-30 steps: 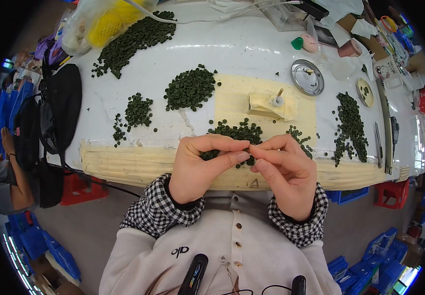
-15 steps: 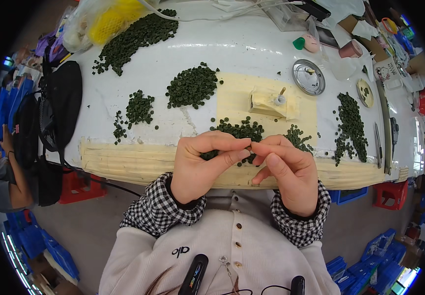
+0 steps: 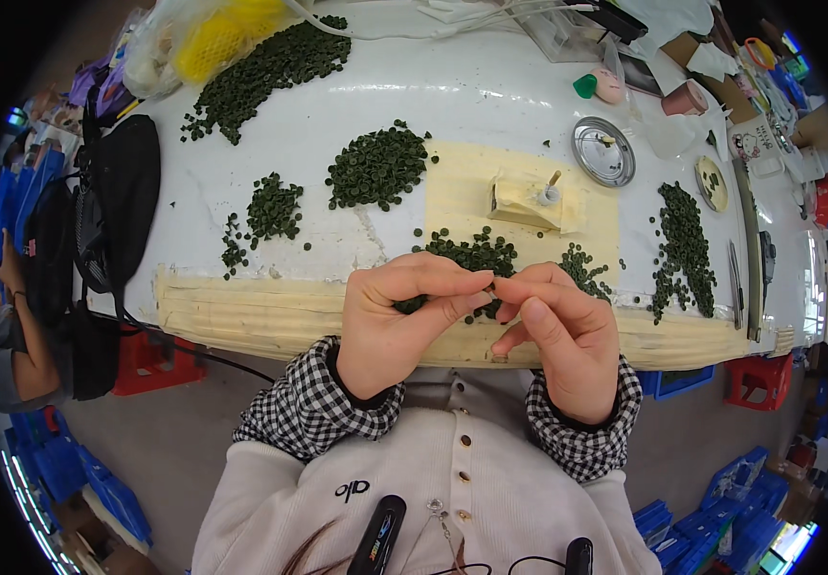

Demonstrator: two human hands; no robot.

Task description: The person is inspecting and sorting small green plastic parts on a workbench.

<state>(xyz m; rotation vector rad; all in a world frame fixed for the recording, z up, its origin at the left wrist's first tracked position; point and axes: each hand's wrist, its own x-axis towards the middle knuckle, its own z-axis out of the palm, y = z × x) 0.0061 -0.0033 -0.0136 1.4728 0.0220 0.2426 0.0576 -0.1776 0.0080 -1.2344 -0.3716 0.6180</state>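
My left hand (image 3: 396, 321) and my right hand (image 3: 567, 331) meet fingertip to fingertip just above the table's near edge. Thumb and index finger of the left hand are closed in a pinch on a tiny dark piece, mostly covered by the fingertips. The right index fingertip presses against the same spot, its thumb bent behind; whether it grips the piece itself is hidden. Directly beyond the fingers lies a pile of small dark green round pieces (image 3: 476, 251). A smaller scatter of green pieces (image 3: 581, 266) lies beside the right hand.
A taped block with a small upright peg (image 3: 529, 198) stands on yellow tape ahead. Further piles (image 3: 375, 165) of green pieces lie left and right (image 3: 684, 249). A round metal lid (image 3: 603, 151), tweezers (image 3: 736, 283) and a black bag (image 3: 122, 206) are around. Another person's arm (image 3: 31, 335) shows far left.
Both hands stay fingertip to fingertip with only a slight shift of the fingers. The table and piles sit marginally differently in the view. Nothing has visibly been let go.
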